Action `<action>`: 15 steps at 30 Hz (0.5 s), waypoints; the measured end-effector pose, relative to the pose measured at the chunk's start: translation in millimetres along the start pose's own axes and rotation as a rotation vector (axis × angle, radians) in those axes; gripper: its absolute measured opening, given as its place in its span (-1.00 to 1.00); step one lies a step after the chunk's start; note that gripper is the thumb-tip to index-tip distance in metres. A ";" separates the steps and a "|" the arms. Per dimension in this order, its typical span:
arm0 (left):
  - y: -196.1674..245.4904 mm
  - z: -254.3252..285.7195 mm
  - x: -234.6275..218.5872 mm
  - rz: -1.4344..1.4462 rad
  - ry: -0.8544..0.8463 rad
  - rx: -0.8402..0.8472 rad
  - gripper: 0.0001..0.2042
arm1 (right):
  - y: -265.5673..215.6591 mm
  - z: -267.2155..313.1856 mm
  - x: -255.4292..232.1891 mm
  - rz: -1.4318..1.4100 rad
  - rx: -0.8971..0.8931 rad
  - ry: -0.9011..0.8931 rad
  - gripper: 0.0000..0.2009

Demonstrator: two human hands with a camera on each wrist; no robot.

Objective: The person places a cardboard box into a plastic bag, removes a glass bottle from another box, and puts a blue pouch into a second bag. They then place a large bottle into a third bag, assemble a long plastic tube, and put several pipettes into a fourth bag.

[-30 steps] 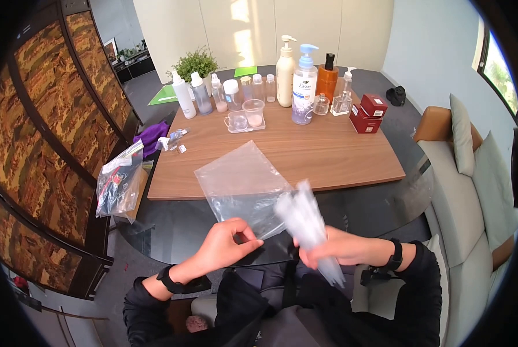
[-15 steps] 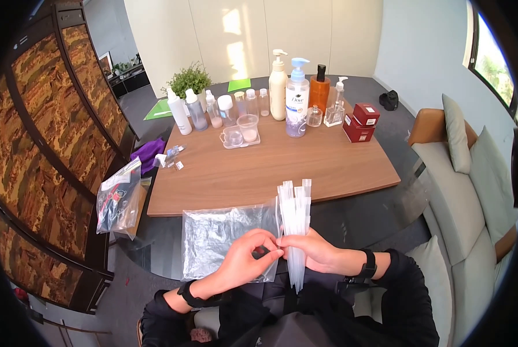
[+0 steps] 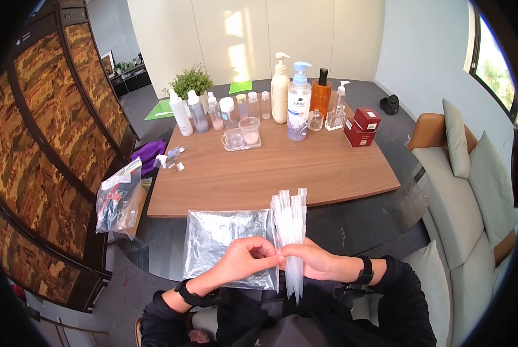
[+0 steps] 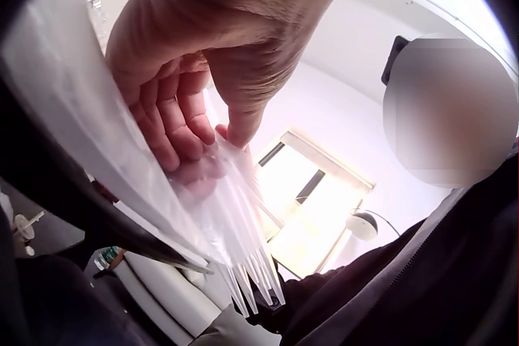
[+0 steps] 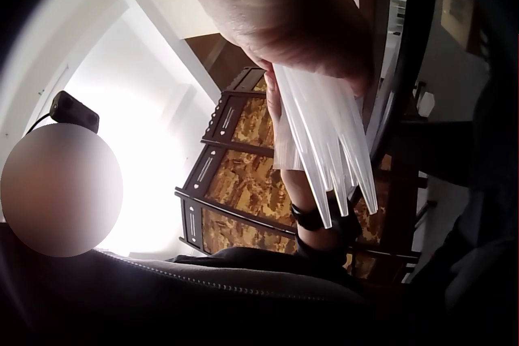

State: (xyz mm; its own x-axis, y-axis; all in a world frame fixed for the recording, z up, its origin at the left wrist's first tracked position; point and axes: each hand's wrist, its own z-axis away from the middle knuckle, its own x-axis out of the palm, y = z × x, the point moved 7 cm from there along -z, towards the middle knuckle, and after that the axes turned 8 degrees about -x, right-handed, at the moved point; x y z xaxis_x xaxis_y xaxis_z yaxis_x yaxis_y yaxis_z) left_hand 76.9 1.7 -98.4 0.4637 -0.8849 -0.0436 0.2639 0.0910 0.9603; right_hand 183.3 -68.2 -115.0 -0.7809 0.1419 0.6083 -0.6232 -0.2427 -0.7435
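Observation:
A bundle of translucent plastic pipettes (image 3: 292, 222) stands roughly upright in my right hand (image 3: 318, 260), which grips it around the middle. Their pointed ends hang below the palm, as the right wrist view shows for the pipettes (image 5: 324, 135). My left hand (image 3: 246, 261) pinches the right edge of a clear plastic bag (image 3: 218, 231), its fingertips close against the bundle. The bag lies flat-looking over the near dark edge, left of the bundle. In the left wrist view the fingers of my left hand (image 4: 219, 54) curl toward the thumb; bag film partly hides the bundle.
Bottles (image 3: 298, 110) and small jars line the back of the wooden table (image 3: 241, 179), with red boxes (image 3: 360, 134) at the right and a clear tray (image 3: 242, 147) in the middle. Small clear parts (image 3: 172, 157) lie at the left, beside a filled zip bag (image 3: 119, 196).
My right hand has brought the bundle upright beside my left hand. The bag has swung down off the wooden table toward me. Over the last half second both hands have shifted only slightly.

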 end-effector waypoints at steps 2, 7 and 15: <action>1.0 0.6 1.2 0.022 -0.047 0.012 -0.91 | -0.2 0.4 0.8 0.004 -0.004 -0.013 -0.80; -0.4 0.8 3.7 0.108 -0.130 0.020 -0.91 | -0.7 0.2 -0.2 0.016 -0.026 -0.050 -0.65; -4.0 -1.3 2.6 0.087 -0.101 -0.005 -0.88 | -1.5 2.8 -4.1 0.003 -0.005 -0.031 -0.58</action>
State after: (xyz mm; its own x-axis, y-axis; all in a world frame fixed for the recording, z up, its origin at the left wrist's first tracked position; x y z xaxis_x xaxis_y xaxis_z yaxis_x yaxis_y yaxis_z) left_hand 78.2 -0.3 -102.7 0.3975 -0.9151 0.0679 0.2311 0.1714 0.9577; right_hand 187.5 -71.1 -115.7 -0.7814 0.1115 0.6139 -0.6208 -0.2387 -0.7468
